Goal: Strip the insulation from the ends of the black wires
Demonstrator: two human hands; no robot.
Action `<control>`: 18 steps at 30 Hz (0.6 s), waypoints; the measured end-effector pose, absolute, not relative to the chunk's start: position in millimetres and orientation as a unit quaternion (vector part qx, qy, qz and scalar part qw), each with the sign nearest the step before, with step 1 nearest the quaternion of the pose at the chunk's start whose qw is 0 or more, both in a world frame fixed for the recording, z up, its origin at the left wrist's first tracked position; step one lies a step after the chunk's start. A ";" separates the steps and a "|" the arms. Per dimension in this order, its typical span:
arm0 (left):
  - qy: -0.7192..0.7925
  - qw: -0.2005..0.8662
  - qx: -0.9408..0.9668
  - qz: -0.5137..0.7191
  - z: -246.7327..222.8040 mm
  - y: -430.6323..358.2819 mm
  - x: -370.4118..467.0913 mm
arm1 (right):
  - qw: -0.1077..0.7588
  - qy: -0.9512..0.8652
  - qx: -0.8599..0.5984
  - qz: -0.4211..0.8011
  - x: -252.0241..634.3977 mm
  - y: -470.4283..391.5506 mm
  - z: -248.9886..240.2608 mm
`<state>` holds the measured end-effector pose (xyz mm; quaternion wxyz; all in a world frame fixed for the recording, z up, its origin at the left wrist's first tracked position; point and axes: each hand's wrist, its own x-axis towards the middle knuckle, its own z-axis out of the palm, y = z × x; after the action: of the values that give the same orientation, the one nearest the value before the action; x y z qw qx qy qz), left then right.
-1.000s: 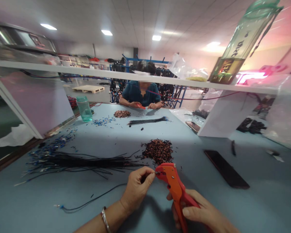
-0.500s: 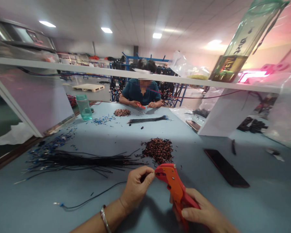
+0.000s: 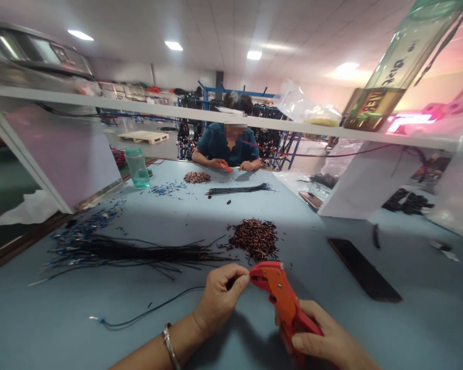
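Note:
My left hand pinches a thin black wire close to its end, right by the jaws of a red and orange hand tool. The wire trails left to a blue and silver terminal on the table. Wrapped round the tool's handles is my right hand. Beyond my hands lies a pile of small copper-coloured and black pieces. A bundle of black wires with blue ends stretches across the left.
A black phone lies at the right. Across the table a person holds a red tool, near another wire bundle and a small copper pile. A green bottle stands back left. A white shelf spans above.
The whole view has shifted slightly, so things appear a little further right. Both hands keep their holds, and the tool's jaws remain beside my left fingertips.

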<state>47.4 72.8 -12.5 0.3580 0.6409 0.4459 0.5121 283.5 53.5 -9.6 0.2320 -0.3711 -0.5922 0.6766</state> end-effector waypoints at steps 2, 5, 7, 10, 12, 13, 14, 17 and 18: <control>0.446 0.361 0.641 0.509 -12.8 72.4 47.2 | 0.225 -0.600 -0.385 0.664 284.2 53.3 -9.6; 0.446 0.364 0.643 0.505 -13.7 71.6 46.7 | 0.224 -0.598 -0.408 0.653 285.4 51.3 -11.2; 0.447 0.363 0.643 0.504 -13.9 71.3 46.4 | 0.235 -0.591 -0.418 0.648 285.2 49.6 -12.7; 0.447 0.368 0.641 0.503 -13.3 71.0 46.3 | 0.248 -0.587 -0.421 0.646 282.8 49.1 -13.9; 0.447 0.375 0.639 0.501 -12.9 71.1 46.4 | 0.240 -0.582 -0.414 0.657 280.0 50.1 -13.0; 0.447 0.378 0.638 0.500 -12.8 71.3 46.5 | 0.234 -0.580 -0.410 0.664 278.6 50.5 -12.1; 0.448 0.380 0.637 0.500 -12.8 71.6 46.6 | 0.229 -0.578 -0.407 0.670 277.2 50.7 -10.9; 0.454 0.379 0.633 0.500 -13.5 72.8 46.7 | 0.234 -0.576 -0.415 0.665 274.1 48.4 -8.0; 0.456 0.378 0.631 0.500 -13.9 73.2 46.6 | 0.237 -0.575 -0.423 0.659 273.5 47.0 -7.8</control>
<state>46.6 73.2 -13.9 0.3783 0.6311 0.4564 0.5003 273.5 47.0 -7.8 0.2373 -0.4229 -0.5755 0.6585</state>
